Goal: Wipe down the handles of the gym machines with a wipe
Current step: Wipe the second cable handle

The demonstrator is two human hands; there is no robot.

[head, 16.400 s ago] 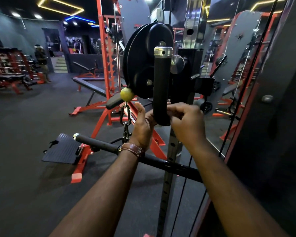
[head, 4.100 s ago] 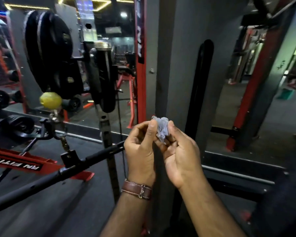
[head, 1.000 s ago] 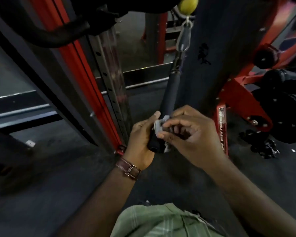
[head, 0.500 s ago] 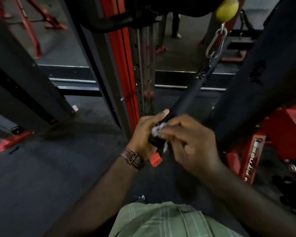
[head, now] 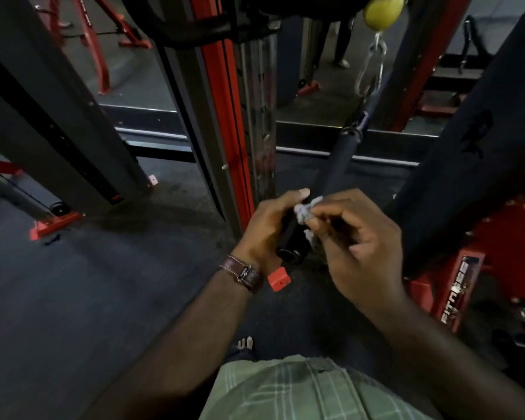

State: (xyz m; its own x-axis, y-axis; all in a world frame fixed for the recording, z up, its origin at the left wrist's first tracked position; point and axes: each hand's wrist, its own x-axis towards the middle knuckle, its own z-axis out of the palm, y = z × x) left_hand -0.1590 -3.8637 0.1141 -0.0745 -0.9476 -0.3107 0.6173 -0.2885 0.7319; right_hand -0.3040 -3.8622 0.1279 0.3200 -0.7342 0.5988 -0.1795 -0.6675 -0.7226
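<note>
Two hands crowd wipe against handle, beside red upright.

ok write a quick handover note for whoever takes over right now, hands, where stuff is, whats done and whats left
Left hand: grips the lower end of the black bar handle, holding it steady.
Right hand: pinches the crumpled wipe against the handle near that end.
The handle hangs tilted from a carabiner under the yellow ball stopper.
Done: wipe in contact at the lower end.
Left: work up the handle's upper length; how much is already wiped cannot be told.
</note>
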